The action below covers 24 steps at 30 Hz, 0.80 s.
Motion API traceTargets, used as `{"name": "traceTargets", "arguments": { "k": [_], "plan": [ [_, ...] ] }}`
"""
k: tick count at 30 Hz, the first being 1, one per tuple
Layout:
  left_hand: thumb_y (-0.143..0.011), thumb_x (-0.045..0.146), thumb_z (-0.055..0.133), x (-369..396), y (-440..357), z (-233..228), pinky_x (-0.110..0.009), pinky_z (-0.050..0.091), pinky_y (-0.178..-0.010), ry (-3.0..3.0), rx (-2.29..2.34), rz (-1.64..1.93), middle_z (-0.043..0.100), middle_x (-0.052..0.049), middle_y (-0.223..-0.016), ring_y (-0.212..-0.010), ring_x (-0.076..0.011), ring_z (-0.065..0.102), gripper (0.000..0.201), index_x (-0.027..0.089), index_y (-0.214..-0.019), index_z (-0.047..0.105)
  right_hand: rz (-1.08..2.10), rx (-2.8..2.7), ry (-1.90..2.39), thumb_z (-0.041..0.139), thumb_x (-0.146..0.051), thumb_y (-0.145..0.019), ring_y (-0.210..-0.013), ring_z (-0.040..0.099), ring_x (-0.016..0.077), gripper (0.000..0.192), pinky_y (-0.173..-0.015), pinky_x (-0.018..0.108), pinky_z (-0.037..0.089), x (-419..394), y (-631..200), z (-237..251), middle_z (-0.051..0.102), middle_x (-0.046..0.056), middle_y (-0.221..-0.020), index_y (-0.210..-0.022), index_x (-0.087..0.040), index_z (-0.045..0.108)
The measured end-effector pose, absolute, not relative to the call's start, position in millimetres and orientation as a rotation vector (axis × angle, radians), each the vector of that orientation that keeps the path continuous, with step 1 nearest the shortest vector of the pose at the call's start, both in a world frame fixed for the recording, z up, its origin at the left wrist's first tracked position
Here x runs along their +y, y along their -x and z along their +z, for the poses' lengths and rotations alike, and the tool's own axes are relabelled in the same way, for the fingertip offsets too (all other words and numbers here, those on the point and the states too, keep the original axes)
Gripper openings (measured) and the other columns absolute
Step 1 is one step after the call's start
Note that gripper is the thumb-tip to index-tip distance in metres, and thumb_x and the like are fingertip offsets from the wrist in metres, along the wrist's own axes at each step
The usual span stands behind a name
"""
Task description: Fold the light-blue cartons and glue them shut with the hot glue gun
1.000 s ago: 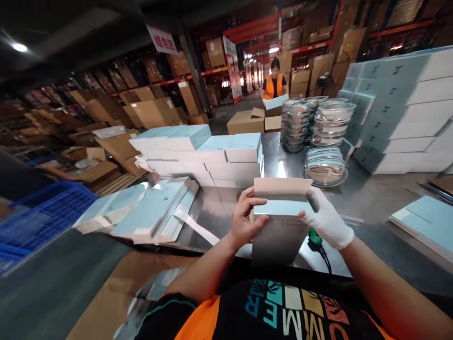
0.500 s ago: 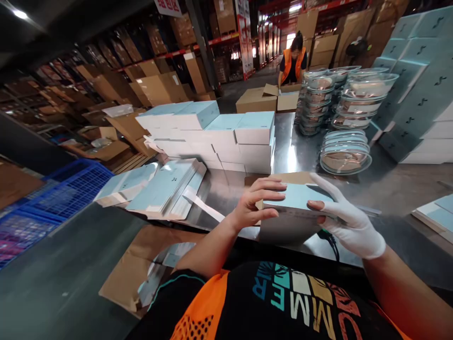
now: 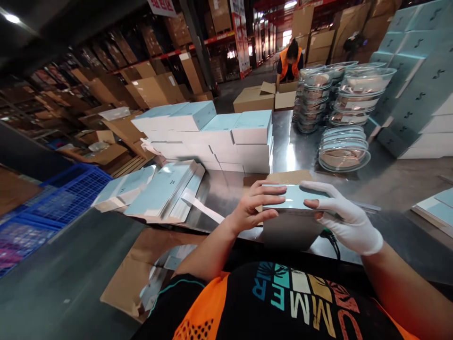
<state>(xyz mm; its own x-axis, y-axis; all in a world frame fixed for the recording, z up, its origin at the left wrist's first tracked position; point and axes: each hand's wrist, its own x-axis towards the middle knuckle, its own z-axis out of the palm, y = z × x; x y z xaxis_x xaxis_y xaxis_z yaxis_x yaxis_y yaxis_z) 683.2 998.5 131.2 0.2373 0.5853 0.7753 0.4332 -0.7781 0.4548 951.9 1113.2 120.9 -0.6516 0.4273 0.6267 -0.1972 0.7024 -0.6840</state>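
A light-blue and white box [image 3: 293, 200] stands at the front edge of the metal table, close to my body. My bare left hand [image 3: 256, 204] grips its left end, fingers stretched over the top and thumb against the near side. Around its right end is my right hand [image 3: 345, 218], in a white glove with bare thumb and fingertip showing. The right index finger lies along the box's far top edge. Behind the box lies a piece of brown cardboard [image 3: 290, 176]. The box's underside is hidden.
Stacked blue-white boxes [image 3: 215, 146] stand at the back, flat cartons [image 3: 159, 189] at the left. Clear-lidded round containers [image 3: 357, 101] and a tall box stack [image 3: 410, 94] rise at the right. Blue crates [image 3: 71, 203] sit on the floor. A person in an orange vest [image 3: 290, 63] bends over a carton.
Both hands keep their hold on the box, which has tilted slightly, its near face looking a little lower. The camera view has shifted a little. The person behind has bent lower.
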Motion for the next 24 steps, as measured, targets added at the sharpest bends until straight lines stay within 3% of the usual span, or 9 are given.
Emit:
{"name": "traceTargets", "arguments": {
  "k": [4, 7, 11, 13, 14, 16, 20, 24],
  "plan": [
    [-0.1, 0.033, 0.077, 991.7, -676.1, 146.3, -0.059, 0.052, -0.118, -2.433, 1.065, 1.394, 0.079, -0.015, -0.136, -0.141, -0.0344, 0.066, 0.034, 0.031, -0.134, 0.077, 0.864, -2.08, 0.075, 0.065, -0.032, -0.109, -0.136, 0.068, 0.0249, 0.023, -0.115, 0.044, 0.058, 1107.3, -943.5, 120.4, 0.07, 0.011, -0.143, -0.127, -0.034, 0.08],
    [-0.087, 0.039, 0.09, 985.8, -677.3, 171.0, -0.059, 0.048, -0.122, -2.455, 1.285, 1.052, 0.075, -0.016, -0.141, -0.147, -0.0402, 0.06, 0.052, 0.03, -0.136, 0.076, 0.728, -2.098, -0.067, 0.063, -0.034, -0.11, -0.14, 0.064, 0.0244, 0.027, -0.118, 0.043, 0.053, 1100.7, -927.5, 118.0, 0.066, 0.013, -0.15, -0.134, -0.032, 0.076],
    [-0.081, 0.044, 0.093, 979.5, -677.0, 198.4, -0.048, 0.06, -0.105, -2.397, 1.446, 0.8, 0.077, -0.014, -0.137, -0.121, -0.0379, 0.074, 0.071, 0.032, -0.147, 0.069, 0.678, -2.275, -0.12, 0.063, -0.066, -0.104, -0.151, 0.055, 0.03, 0.074, -0.122, 0.046, 0.049, 1137.5, -911.7, 121.5, 0.051, 0.017, -0.167, -0.165, -0.024, 0.05],
    [-0.081, 0.048, 0.091, 975.5, -666.5, 201.1, -0.05, 0.06, -0.105, -2.327, 1.609, 0.89, 0.077, -0.013, -0.134, -0.12, -0.0389, 0.074, 0.068, 0.033, -0.144, 0.071, 0.576, -2.348, 0.267, 0.053, -0.058, -0.111, -0.151, 0.055, 0.0269, 0.068, -0.125, 0.042, 0.046, 1186.6, -914.8, 129.8, 0.054, 0.016, -0.166, -0.167, -0.02, 0.046],
    [-0.08, 0.05, 0.091, 973.0, -658.4, 198.9, -0.052, 0.058, -0.107, -2.249, 1.715, 1.001, 0.077, -0.013, -0.135, -0.123, -0.0397, 0.072, 0.067, 0.032, -0.142, 0.072, 0.409, -2.382, 0.56, 0.051, -0.048, -0.113, -0.153, 0.052, 0.0263, 0.057, -0.128, 0.04, 0.041, 1215.9, -919.2, 134.9, 0.055, 0.016, -0.165, -0.16, -0.016, 0.055],
    [-0.081, 0.054, 0.089, 968.1, -640.1, 187.3, -0.052, 0.058, -0.107, -1.974, 1.885, 1.359, 0.075, -0.013, -0.136, -0.126, -0.039, 0.07, 0.07, 0.029, -0.143, 0.07, 0.146, -2.373, 1.017, 0.061, -0.036, -0.107, -0.152, 0.05, 0.0318, 0.051, -0.13, 0.042, 0.035, 1273.4, -931.6, 143.9, 0.055, 0.022, -0.163, -0.148, -0.007, 0.063],
    [-0.08, 0.057, 0.089, 963.8, -616.2, 144.7, -0.037, 0.062, -0.092, -1.212, 1.778, 2.048, 0.072, -0.012, -0.137, -0.117, -0.0291, 0.072, 0.093, 0.029, -0.159, 0.049, 0.039, -2.384, 1.225, 0.073, -0.033, -0.096, -0.14, 0.053, 0.0306, 0.042, -0.118, 0.035, 0.039, 1338.4, -953.4, 139.6, 0.062, 0.026, -0.15, -0.123, -0.001, 0.072],
    [-0.071, 0.042, 0.097, 964.5, -616.2, 99.9, -0.026, 0.06, -0.079, -0.722, 1.624, 2.114, 0.066, -0.006, -0.147, -0.11, -0.0213, 0.071, 0.105, 0.039, -0.161, 0.044, -0.035, -2.445, 1.336, 0.08, -0.034, -0.089, -0.131, 0.055, 0.0355, 0.039, -0.11, 0.041, 0.042, 1336.9, -952.2, 111.8, 0.066, 0.03, -0.137, -0.11, -0.001, 0.075]
  ]
}}
